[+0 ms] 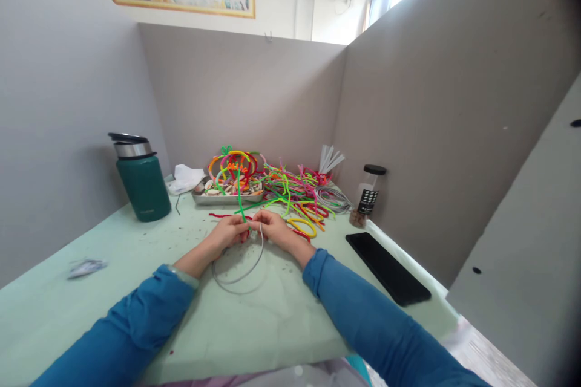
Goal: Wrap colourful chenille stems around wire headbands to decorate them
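Near the middle of the table, my left hand and my right hand meet with fingertips close together. Between them stands a green pipe cleaner, its lower end pinched in my left hand's fingers. A thin grey hoop hangs below, one end rising to my right hand's fingertips and the other side passing by my left hand. A bit of red pipe cleaner sticks out behind my left hand. Small details at the fingertips are too tiny to tell.
Behind my hands, a metal tray holds small pieces and colourful hoops, beside piled pipe cleaners and coiled grey hoops. A green bottle and white tissue are left; a jar and black phone are right.
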`<state>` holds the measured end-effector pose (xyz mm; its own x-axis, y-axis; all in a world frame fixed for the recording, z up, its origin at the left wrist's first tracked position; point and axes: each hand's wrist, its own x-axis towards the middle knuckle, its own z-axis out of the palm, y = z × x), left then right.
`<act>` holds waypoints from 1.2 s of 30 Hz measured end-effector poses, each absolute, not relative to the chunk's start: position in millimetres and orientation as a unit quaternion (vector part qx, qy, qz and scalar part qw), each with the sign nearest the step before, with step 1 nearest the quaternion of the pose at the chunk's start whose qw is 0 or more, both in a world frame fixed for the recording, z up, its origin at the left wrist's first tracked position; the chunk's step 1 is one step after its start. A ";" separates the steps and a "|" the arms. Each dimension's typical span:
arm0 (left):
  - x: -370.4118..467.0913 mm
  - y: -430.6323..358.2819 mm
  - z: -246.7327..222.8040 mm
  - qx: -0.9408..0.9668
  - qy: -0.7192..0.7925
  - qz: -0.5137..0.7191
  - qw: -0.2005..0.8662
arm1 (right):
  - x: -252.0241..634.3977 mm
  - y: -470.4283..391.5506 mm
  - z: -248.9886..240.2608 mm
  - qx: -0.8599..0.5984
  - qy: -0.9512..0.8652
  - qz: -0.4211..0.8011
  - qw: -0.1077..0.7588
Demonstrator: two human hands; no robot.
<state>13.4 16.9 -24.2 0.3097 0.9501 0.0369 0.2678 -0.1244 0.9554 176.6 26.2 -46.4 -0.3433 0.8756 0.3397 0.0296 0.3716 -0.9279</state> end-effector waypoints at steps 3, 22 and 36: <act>13.5 17.3 -24.2 0.656 0.465 0.359 0.473 | 174.6 23.1 -43.1 -0.349 -0.673 0.462 0.460; 14.8 17.8 -25.9 0.648 0.459 0.375 0.479 | 173.2 25.0 -43.3 -0.349 -0.661 0.467 0.473; 15.1 16.2 -22.0 0.641 0.445 0.389 0.489 | 173.7 18.9 -38.6 -0.371 -0.670 0.459 0.450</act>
<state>15.1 16.2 -22.0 0.3011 0.9514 0.0640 0.1903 -0.1257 0.9736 173.7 18.9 -38.6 -0.3188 0.9107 0.2626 0.0836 0.3030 -0.9493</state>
